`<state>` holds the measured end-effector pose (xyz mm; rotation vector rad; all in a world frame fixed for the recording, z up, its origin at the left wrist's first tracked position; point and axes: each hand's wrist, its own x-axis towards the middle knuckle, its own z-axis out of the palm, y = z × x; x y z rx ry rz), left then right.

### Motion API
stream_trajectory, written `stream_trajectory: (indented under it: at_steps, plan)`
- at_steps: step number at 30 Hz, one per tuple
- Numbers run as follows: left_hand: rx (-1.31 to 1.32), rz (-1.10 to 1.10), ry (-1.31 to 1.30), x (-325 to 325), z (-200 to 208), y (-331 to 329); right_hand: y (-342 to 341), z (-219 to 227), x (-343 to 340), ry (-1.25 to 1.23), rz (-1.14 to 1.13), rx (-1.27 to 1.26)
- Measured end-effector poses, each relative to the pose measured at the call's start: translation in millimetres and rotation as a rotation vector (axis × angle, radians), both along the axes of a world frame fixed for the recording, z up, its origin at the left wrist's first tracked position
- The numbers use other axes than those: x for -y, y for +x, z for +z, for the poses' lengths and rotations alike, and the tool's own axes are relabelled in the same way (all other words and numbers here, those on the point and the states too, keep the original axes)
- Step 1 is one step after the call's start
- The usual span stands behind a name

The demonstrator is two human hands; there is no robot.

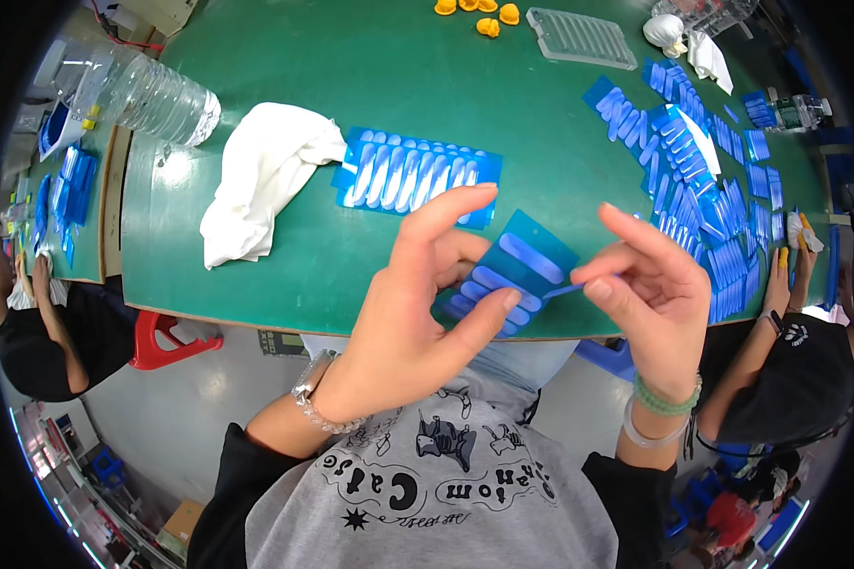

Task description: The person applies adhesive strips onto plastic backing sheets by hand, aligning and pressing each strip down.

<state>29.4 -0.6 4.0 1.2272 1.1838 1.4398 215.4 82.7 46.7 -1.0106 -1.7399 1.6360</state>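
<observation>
My left hand [389, 308] is closed on a small blue sheet [545, 248] carrying several raised oblong blue pieces, held tilted over the table's near edge. The thumb presses on its face while the index finger points up. At the sheet's right edge, my right hand [662, 299] pinches a thin blue strip [564, 290] between thumb and index finger. Whether the strip still touches the sheet, I cannot tell. Beyond my left hand lies a stack of similar blue sheets [417, 175], its pieces shining in the light.
A crumpled white cloth [273, 171] lies left of the stack, near a clear plastic bottle [147, 95]. Yellow rubber pieces [487, 27] and a clear ribbed tray [584, 40] sit at the back. Many blue sheets [678, 142] spread at right. Co-workers' hands [778, 280] are beyond them.
</observation>
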Motion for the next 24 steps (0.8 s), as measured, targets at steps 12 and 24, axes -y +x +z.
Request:
stream_trajectory:
  at_steps: [12, 24]
  plan:
    - [0.299, 0.065, -0.069, -5.6, 6.0, 24.5, -16.8, -10.5, 27.5, 0.091, -0.366, -0.200]
    - [0.218, 0.059, -0.075, -2.6, 3.2, 24.2, -14.3, -8.4, 21.7, 0.055, -0.302, -0.126]
